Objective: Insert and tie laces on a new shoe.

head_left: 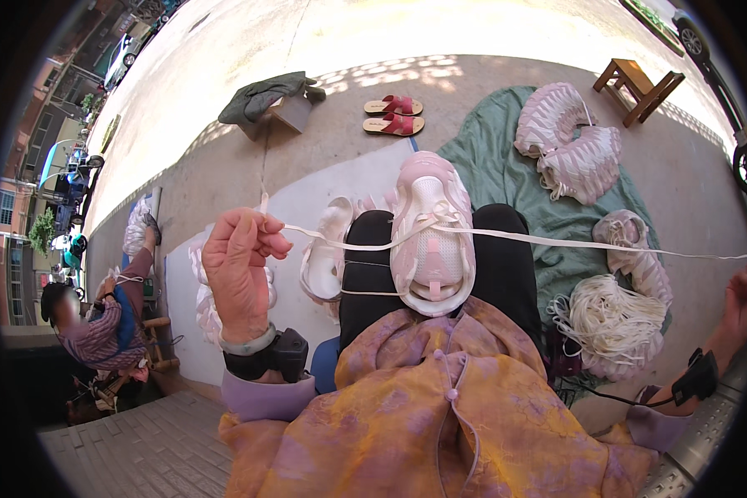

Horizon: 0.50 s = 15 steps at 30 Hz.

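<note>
A pink and white sneaker rests upright across my lap, its heel toward me. A white shoelace passes through its upper lacing and stretches out to both sides. My left hand is raised left of the shoe, thumb and fingers pinched on the lace, with a short end sticking up above them. Far to the right, my right hand is at the picture's edge, where the taut lace runs out to it. The dark rim partly hides its fingers. Another lace strand crosses my left thigh near the shoe's heel.
Left of my knees, unlaced shoes lie on a white sheet. At right, a green cloth bears bundled shoes and a heap of white laces. Beyond are red sandals, a box and a wooden stool. Another person sits left.
</note>
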Available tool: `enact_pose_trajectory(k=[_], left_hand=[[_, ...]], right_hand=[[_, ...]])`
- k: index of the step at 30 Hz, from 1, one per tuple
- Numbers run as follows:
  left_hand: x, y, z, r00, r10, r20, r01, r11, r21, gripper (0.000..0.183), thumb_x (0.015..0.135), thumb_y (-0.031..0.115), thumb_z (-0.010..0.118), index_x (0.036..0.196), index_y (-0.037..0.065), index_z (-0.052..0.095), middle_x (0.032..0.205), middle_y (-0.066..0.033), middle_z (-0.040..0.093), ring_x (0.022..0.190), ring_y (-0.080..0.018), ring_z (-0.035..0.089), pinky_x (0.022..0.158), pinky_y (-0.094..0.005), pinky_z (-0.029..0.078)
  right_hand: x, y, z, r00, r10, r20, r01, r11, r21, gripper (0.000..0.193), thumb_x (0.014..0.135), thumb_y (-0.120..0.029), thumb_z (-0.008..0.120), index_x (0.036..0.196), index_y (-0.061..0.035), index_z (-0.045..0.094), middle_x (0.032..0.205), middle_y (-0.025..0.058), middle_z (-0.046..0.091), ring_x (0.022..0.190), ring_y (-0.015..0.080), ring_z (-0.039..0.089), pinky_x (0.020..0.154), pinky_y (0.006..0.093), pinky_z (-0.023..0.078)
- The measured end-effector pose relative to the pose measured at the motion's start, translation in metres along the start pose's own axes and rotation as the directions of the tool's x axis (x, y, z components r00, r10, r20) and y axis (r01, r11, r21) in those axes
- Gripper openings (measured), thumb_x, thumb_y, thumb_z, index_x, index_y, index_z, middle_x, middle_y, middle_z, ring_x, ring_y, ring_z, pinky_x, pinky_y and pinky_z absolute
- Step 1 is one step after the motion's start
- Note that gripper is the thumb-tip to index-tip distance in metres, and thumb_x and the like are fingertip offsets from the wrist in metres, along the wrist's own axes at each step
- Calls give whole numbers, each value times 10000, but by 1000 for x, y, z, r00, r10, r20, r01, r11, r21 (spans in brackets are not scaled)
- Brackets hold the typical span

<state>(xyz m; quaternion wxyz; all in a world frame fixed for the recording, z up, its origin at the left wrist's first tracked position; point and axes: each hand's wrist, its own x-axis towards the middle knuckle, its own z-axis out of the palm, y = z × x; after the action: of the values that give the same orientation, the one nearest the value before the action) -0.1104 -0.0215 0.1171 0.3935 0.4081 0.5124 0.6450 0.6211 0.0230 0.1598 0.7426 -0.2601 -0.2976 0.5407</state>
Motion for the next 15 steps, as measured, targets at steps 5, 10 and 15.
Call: enact_pose_trajectory(k=[5, 10, 15], left_hand=[[-6, -47, 44, 948, -275, 162, 284, 958, -38, 196, 881, 84, 612, 1048, 0, 553, 790, -79, 643, 620, -114, 613, 560, -216, 490], [-14, -83, 77, 869, -399, 292, 438, 895, -80, 363, 869, 104, 627, 1192, 0, 498, 770, -72, 640, 607, -117, 615, 539, -206, 481], [-18, -92, 93, 809, -430, 401, 514, 848, -127, 406, 877, 116, 623, 1232, -2, 465, 750, -56, 621, 590, -103, 584, 538, -204, 482]], right_hand=[[-39, 188, 121, 994, 103, -31, -106, 898, -427, 395, 887, -30, 555, 1258, 65, 458, 1116, 133, 608, 978, 156, 614, 925, 281, 478], [-99, 342, 194, 706, 681, 195, -533, 692, -486, 239, 941, -199, 548, 1012, 16, 625, 792, 51, 623, 626, 101, 587, 616, 219, 498], [-120, 396, 230, 714, 617, 330, -353, 724, -592, 239, 929, -220, 579, 951, 6, 654, 729, -17, 552, 606, 55, 498, 544, 203, 407]])
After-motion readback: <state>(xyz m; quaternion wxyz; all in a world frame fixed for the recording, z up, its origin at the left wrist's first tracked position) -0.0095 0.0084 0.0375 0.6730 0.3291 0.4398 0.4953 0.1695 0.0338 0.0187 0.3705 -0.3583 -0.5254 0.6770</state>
